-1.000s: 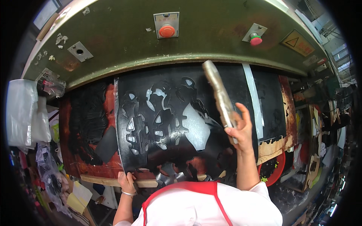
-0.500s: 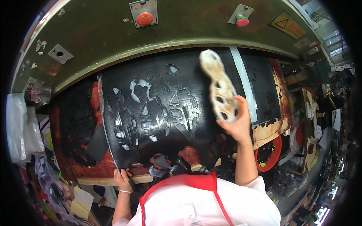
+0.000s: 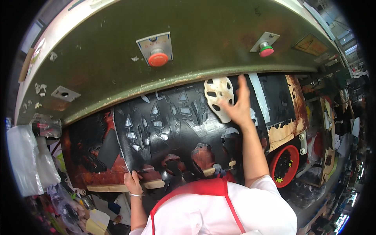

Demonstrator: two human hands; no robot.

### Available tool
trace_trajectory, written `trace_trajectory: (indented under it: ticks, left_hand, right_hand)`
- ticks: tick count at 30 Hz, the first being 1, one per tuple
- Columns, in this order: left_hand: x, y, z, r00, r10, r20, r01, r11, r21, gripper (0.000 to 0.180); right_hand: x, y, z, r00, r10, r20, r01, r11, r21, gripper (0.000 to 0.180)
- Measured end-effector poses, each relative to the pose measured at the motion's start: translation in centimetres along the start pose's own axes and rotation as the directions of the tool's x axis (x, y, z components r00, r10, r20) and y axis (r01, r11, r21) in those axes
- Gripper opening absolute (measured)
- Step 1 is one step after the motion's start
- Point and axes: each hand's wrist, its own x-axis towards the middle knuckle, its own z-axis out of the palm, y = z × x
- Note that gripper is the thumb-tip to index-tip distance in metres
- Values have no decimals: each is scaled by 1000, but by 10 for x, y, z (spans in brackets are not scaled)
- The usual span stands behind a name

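A black sheet (image 3: 168,129) with several cut-out shapes lies on the reddish cutting board (image 3: 105,176) under the green press head (image 3: 188,51). My left hand (image 3: 132,182) grips the sheet's near edge at the lower left. My right hand (image 3: 238,107) reaches forward and presses a cream, sole-shaped cutting die (image 3: 219,98) flat on the far part of the sheet, fingers spread over it.
Two red buttons (image 3: 158,59) (image 3: 266,51) sit on the press head. A red bin (image 3: 286,166) with black scraps stands at the right. Clear plastic bags (image 3: 27,160) hang at the left. Black offcuts (image 3: 90,145) lie on the left of the board.
My right hand has carried the cream die from held upright over the sheet to lying flat on its far part. The view has tilted down and closer.
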Motion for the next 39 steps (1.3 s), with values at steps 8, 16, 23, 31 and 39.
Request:
trace_trajectory:
  ticks: [8, 16, 23, 31, 39]
  left_hand:
    - [105, 8, 21, 997, -29, -68, 27, 999, -28, 38]
    - [159, 3, 21, 992, -100, -71, 92, 991, -101, 39]
    - [146, 4, 30, 976, -31, -215, 41, 998, 43, 39]
    - [99, -12, 41, 962, -90, -259, 54, 989, -141, 33]
    - [12, -1, 2, 976, -220, -9, 212, 951, -223, 20]
  right_hand:
    - [122, -11, -27, 830, -182, -527, 50, 966, -255, 95]
    - [100, 18, -23, 852, -199, -485, 42, 948, -315, 94]
    - [5, 101, -45, 796, 536, -281, -525, 843, 119, 29]
    - [-58, 110, -58, 899, 332, -284, -312, 943, 114, 26]
    - [-129, 42, -99, 857, 316, -408, -414, 893, -178, 38]
